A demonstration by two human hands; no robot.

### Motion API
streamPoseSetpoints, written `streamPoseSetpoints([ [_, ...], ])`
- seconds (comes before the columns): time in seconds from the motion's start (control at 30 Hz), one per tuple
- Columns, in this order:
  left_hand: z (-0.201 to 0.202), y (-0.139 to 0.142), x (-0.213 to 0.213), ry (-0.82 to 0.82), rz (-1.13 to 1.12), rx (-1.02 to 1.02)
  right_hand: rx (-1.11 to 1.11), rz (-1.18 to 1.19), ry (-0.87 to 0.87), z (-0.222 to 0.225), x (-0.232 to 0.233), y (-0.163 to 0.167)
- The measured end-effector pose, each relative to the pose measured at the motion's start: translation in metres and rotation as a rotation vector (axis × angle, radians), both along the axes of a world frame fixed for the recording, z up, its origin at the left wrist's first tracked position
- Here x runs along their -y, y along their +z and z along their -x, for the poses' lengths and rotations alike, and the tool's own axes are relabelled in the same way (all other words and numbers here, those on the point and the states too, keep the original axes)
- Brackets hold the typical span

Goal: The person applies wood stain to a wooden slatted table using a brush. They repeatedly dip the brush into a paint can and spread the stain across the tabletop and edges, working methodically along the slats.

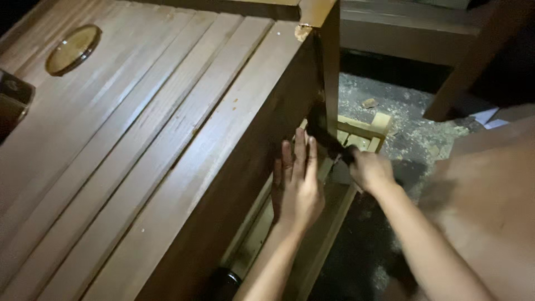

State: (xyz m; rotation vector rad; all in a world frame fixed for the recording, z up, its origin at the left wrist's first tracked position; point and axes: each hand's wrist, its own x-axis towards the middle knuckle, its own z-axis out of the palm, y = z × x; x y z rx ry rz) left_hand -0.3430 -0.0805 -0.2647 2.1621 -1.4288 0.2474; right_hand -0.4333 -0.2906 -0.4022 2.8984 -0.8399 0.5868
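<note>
My left hand (pixel 298 184) lies flat with fingers spread against the dark-stained side board (pixel 262 150) of a slatted wooden table (pixel 145 122), just below its corner leg (pixel 329 72). My right hand (pixel 370 170) is closed around the handle of a paintbrush (pixel 326 136). The brush's dark bristles press on the lower part of that leg, right above my left fingertips. The handle is mostly hidden in my fist.
A round lid (pixel 72 49) and a dark container (pixel 12 103) sit on the tabletop at the left. Pale unstained rails (pixel 362 131) run under the table. The concrete floor (pixel 401 111) is strewn with sawdust. A dark round can (pixel 225 281) stands below.
</note>
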Motion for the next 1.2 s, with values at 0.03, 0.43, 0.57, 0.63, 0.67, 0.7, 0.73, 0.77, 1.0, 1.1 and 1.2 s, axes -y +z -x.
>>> streamPoseSetpoints([
  [0.03,0.002,0.002,-0.003,0.001,-0.012,0.010,0.032,-0.150,-0.029,0.002,0.001,0.001],
  [0.43,-0.002,0.021,0.008,0.142,-0.120,0.368,-0.169,-0.633,-0.235,0.008,-0.006,0.084],
  [0.57,0.005,0.025,0.001,0.082,-0.033,0.198,0.048,-0.417,-0.110,0.027,-0.002,0.150],
  [0.63,0.008,0.027,0.000,0.097,0.008,0.273,0.046,-0.370,-0.120,0.042,-0.004,0.181],
  [0.67,0.009,0.028,0.001,0.104,0.004,0.304,-0.028,-0.417,-0.162,0.045,-0.003,0.195],
  [0.7,0.010,0.029,0.002,0.116,-0.003,0.334,-0.103,-0.467,-0.199,0.045,-0.003,0.207],
  [0.73,0.010,0.030,0.002,0.127,-0.019,0.357,-0.115,-0.453,-0.208,0.044,-0.005,0.218],
  [0.77,0.010,0.031,0.002,0.140,-0.037,0.362,-0.132,-0.445,-0.224,0.040,-0.007,0.227],
  [1.0,0.022,0.046,0.017,0.110,0.065,0.354,-0.211,-0.463,-0.210,0.039,-0.029,0.297],
  [1.1,0.019,0.063,0.023,0.139,0.085,0.460,-0.038,-0.448,-0.210,0.059,-0.029,0.294],
  [1.2,0.014,0.074,0.022,0.154,0.101,0.466,0.121,-0.347,-0.141,0.050,-0.025,0.232],
])
